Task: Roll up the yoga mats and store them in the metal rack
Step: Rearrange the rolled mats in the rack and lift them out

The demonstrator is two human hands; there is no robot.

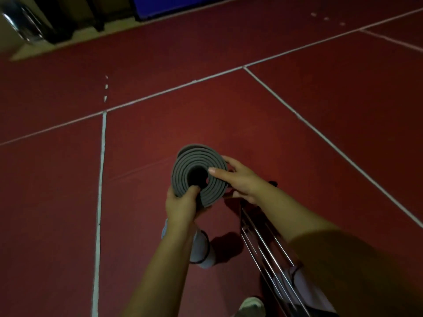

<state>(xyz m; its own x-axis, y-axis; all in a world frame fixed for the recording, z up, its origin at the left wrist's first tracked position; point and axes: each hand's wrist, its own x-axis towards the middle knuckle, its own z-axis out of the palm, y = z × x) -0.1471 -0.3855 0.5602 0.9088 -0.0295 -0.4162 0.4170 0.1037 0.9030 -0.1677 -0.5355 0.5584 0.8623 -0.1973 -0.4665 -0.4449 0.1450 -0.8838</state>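
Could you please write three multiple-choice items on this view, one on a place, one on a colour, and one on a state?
1. Where does the chrome metal wire rack stand relative to the rolled grey foam yoga mat?
A. at the mat's right, lower in view
B. above the mat at the far wall
C. left of the white floor line

2. What colour is the padded floor?
A. blue
B. dark red
C. green

3. How is the mat held?
A. lying flat and unrolled
B. rolled, gripped by both hands
C. stowed inside the rack

Answers: 1 A, the rack's bars run under the right hand. 2 B, red panels with pale seams. 3 B, the left hand and right hand clasp the spiral end.
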